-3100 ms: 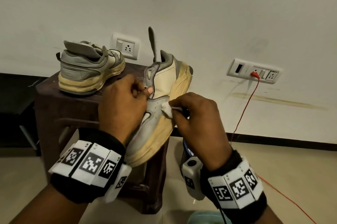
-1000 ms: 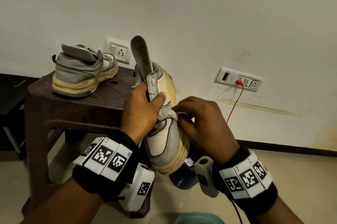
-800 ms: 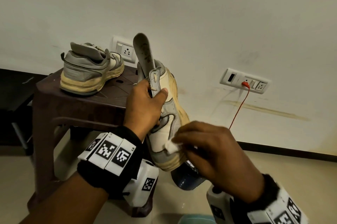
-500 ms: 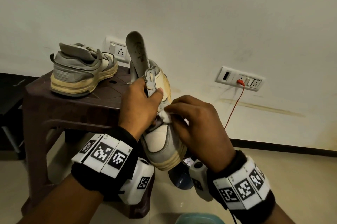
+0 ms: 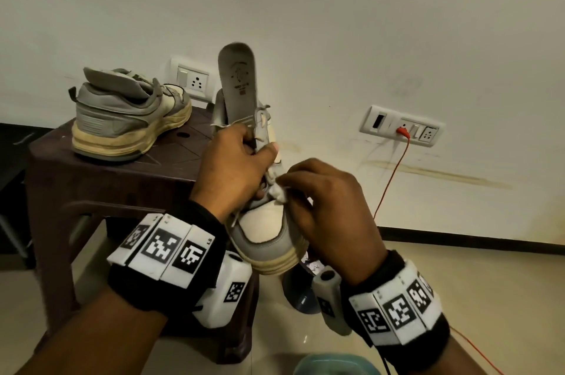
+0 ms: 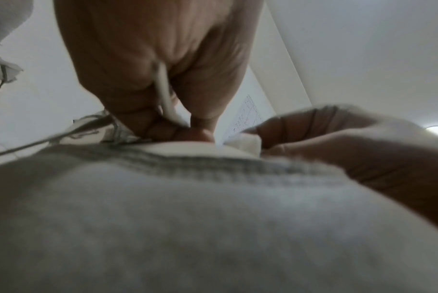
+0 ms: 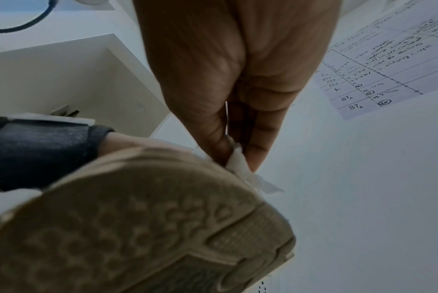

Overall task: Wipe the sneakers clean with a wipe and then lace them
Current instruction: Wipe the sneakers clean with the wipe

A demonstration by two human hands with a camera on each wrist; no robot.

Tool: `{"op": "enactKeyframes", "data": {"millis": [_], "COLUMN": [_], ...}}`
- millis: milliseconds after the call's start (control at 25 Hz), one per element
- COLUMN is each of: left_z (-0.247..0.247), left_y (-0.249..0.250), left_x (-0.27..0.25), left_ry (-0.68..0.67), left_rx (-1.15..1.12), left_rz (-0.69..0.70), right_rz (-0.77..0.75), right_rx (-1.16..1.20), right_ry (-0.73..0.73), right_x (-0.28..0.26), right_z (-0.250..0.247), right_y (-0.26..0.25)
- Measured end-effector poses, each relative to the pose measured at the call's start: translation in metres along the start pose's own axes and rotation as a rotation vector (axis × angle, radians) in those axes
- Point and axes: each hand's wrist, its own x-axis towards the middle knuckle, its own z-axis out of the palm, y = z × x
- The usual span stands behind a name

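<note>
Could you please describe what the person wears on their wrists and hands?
Both hands are bare. The left wrist and right wrist each carry a black band faced with white tiles printed with black square codes. A white camera pod hangs under each, code-stickered; a dark cable trails from the right.

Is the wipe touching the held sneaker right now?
Touching. The left wrist view shows the wipe, pinched by the right hand, pressed against the sneaker upper.

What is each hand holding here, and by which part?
The left hand grips the sneaker by its eyelet strip beside the tongue. The right hand pinches a folded white wipe at its fingertips against the upper.
</note>
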Motion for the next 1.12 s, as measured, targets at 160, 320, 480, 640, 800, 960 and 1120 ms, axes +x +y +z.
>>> {"op": "enactKeyframes", "data": {"millis": [160, 320, 480, 640, 800, 960, 1120], "left_z": [0.002, 0.011, 0.029, 0.035, 0.03, 0.033, 0.045], "left_y": [0.006, 0.004, -0.008, -0.013, -0.01, -0.01, -0.013], "left_x": [0.006, 0.004, 0.003, 0.004, 0.01, 0.007, 0.001], "left_ry": [0.012, 0.012, -0.091, -0.149, -0.189, -0.19, -0.219], "left_rx": [0.329, 0.417, 0.197, 0.191, 0.132, 0.099, 0.232], "left_rz": [0.156, 0.224, 0.088, 0.076, 0.034, 0.02, 0.088], "right_rz": [0.051, 0.059, -0.058, -0.047, 0.046, -0.086, -0.157], "right_rx": [0.061, -0.015, -0.01, -0.054, -0.073, -0.056, -0.143], "right_ry": [-0.01, -0.072, -0.313, -0.223, -0.002, -0.292, -0.499], "right_x": [0.004, -0.004, -0.042, -0.046, -0.014, -0.034, -0.061], "right_z": [0.0, 0.001, -0.01, -0.005, 0.006, -0.003, 0.0], "right_y": [0.014, 0.018, 0.012, 0.021, 0.036, 0.027, 0.022]}}
